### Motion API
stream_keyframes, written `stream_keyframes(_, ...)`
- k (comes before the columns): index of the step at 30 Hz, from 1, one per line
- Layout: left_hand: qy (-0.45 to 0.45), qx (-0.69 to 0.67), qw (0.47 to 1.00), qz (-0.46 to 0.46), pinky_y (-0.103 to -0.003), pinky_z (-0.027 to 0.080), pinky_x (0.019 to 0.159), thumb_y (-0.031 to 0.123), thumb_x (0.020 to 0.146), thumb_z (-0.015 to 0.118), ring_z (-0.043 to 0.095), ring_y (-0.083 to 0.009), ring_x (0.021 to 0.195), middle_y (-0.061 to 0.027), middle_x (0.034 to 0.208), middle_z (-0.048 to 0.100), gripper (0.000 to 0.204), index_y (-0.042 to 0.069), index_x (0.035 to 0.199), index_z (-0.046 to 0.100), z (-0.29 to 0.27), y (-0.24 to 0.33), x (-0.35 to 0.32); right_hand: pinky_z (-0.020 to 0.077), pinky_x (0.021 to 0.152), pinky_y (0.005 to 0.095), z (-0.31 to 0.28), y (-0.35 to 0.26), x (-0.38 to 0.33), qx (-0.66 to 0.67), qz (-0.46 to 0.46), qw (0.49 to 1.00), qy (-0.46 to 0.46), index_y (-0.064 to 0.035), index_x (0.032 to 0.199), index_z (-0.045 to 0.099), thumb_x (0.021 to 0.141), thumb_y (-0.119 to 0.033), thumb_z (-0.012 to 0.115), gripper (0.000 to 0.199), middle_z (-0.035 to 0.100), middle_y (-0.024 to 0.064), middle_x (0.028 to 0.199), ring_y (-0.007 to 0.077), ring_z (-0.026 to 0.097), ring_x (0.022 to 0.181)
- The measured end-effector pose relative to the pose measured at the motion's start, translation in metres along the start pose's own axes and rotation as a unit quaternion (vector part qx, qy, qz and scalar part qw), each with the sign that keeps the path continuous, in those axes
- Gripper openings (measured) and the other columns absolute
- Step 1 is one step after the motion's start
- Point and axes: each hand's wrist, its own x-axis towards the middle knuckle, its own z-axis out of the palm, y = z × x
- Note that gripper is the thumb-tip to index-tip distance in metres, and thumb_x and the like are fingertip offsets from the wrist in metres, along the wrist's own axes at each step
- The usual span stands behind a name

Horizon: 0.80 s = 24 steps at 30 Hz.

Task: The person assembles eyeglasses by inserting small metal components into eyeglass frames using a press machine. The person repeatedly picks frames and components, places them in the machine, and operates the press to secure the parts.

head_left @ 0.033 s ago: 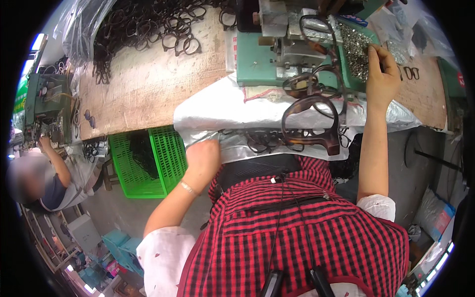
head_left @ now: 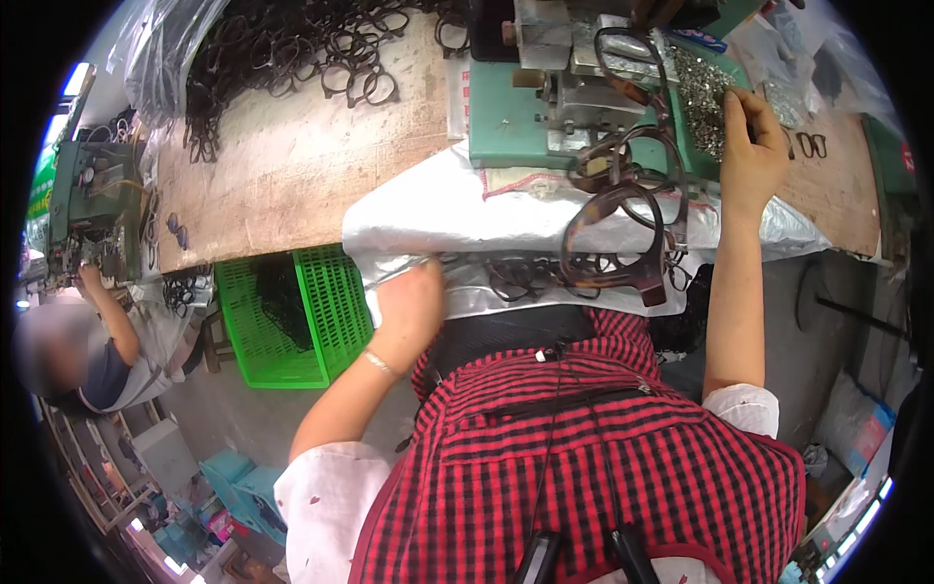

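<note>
Both grips' closure I can't tell: my right hand [head_left: 757, 146] at silvery metal bits [head_left: 700, 102] in a green tray [head_left: 702, 166], seemingly picking, next needing a fine pinch; my left hand [head_left: 411, 304] near dark plastic eyeglass frames [head_left: 519, 283].

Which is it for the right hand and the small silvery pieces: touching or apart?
Cannot tell. In the head view, the right hand overlaps the small silvery pieces, but no contact or gap shows plainly.

Red characters [head_left: 464, 95] are running down a pale strip [head_left: 456, 122] beside the green machine [head_left: 506, 122]. Faint white marks are showing on a red patch [head_left: 907, 156] at far right and a green banner [head_left: 41, 185] at far left, blurring beyond reading.
</note>
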Motion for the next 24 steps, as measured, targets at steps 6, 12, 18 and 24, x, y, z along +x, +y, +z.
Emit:
stream_keyframes(6,-0.020,-0.399,0.893,0.208,-0.045,0.054,0.077,0.010,0.089,0.062,0.067,-0.0345,0.086,-0.0155,0.091,0.066,0.041,0.013,0.130,0.065,-0.020,0.047,0.006,0.0498,0.082,0.0214,0.001,-0.014,-0.013,-0.003,0.007,1.000,-0.023,-0.0023,0.107,0.076,0.093,-0.009,0.073,0.016,0.074,0.0005,0.096,0.0067,0.065,0.088)
stream_keyframes(12,0.135,0.039,0.973,0.182,-0.037,0.052,0.060,0.013,0.077,0.068,0.067,-0.0217,0.074,-0.0013,0.078,0.064,0.026,0.019,0.101,0.075,-0.008,-0.038,0.012,0.0501,0.084,0.0209,-0.009,-0.007,-0.007,0.040,0.058,0.997,-0.027,-0.0022,0.108,0.076,0.091,-0.007,0.075,0.018,0.075,0.0007,0.099,0.0069,0.066,0.090)
stream_keyframes(18,0.128,0.082,0.951,0.269,-0.035,0.054,0.064,0.015,0.079,0.062,0.068,-0.0179,0.075,0.0016,0.078,0.065,0.019,0.016,0.094,0.073,0.023,-0.043,0.029,0.0503,0.081,0.0214,-0.020,-0.020,-0.015,0.008,0.107,0.994,-0.032,-0.0023,0.108,0.076,0.090,-0.007,0.075,0.019,0.074,0.0009,0.097,0.0064,0.065,0.087)
stream_keyframes(24,0.065,0.154,0.941,0.294,-0.037,0.055,0.066,0.017,0.082,0.061,0.069,-0.0218,0.078,-0.0015,0.085,0.067,0.017,0.013,0.096,0.070,0.052,-0.053,0.047,0.0526,0.079,0.0237,-0.023,-0.064,-0.016,0.106,0.105,0.984,-0.101,-0.0007,0.103,0.076,0.087,-0.005,0.076,0.016,0.075,0.0024,0.097,0.0085,0.066,0.086)
